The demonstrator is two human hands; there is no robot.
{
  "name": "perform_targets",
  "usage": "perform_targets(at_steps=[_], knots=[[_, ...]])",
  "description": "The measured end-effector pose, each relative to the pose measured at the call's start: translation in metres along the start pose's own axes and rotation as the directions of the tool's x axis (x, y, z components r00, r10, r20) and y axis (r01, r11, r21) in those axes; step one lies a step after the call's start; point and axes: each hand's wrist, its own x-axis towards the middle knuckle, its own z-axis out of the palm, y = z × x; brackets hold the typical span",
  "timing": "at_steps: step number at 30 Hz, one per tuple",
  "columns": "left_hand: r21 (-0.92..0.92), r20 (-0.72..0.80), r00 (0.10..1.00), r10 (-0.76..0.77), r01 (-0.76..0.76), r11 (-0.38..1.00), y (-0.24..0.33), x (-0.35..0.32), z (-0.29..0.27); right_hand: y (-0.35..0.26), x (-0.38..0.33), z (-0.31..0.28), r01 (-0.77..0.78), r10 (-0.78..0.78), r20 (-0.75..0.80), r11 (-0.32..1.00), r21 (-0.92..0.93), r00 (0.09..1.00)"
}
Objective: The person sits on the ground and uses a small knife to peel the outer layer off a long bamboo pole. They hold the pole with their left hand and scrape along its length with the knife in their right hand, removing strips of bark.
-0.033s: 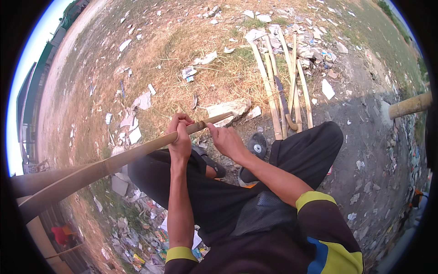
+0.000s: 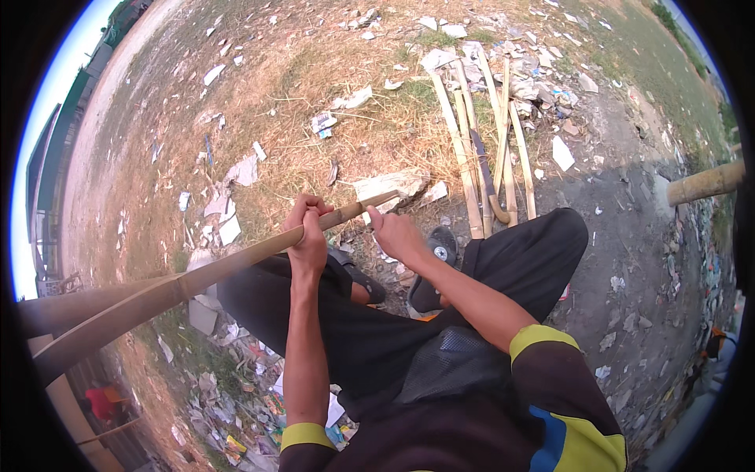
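A long split bamboo strip (image 2: pixel 228 256) runs from the lower left up to a narrow tip in front of me. My left hand (image 2: pixel 307 236) is closed round it, a short way behind the tip and just below a dark joint ring. Beside the tip, on its near side, my right hand (image 2: pixel 397 237) is closed with the thumb on top. A small pale edge shows at its thumb, and what the fingers hold is hidden. Several cut bamboo strips (image 2: pixel 506 141) lie on the ground beyond my right knee, with a dark curved-handled stick (image 2: pixel 484 169) among them.
My bent knees in black trousers (image 2: pixel 535 259) frame the work, with a dark shoe (image 2: pixel 442 248) between them. A thick bamboo pole (image 2: pixel 704 182) juts in at the right. Paper scraps and litter (image 2: pixel 244 171) cover the dry grass. A person in red (image 2: pixel 102 403) is at the lower left.
My right hand has shifted slightly right, and a small gap shows between it and the bamboo strip. My left hand keeps its hold; the whole view has moved a little.
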Motion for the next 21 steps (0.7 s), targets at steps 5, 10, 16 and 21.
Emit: perform_targets(at_steps=[5,10,16,21], knots=[[0.063,0.036,0.999,0.034,-0.037,0.997,0.005,-0.006,0.01,0.008,0.001,-0.014,-0.05,0.05,0.088,0.999,-0.001,0.995],[-0.072,0.001,0.999,0.033,-0.033,0.997,-0.002,-0.004,0.008,0.027,0.001,-0.01,-0.134,0.138,0.089,0.99,-0.044,0.986],[0.048,0.032,0.996,0.083,-0.085,0.995,0.009,-0.002,0.012,0.002,-0.002,-0.019,-0.045,0.042,0.055,0.998,0.052,0.998],[0.016,0.048,0.996,0.072,-0.073,0.997,0.002,-0.002,0.005,0.044,0.014,0.005,-0.186,0.189,0.04,0.98,-0.067,0.981]])
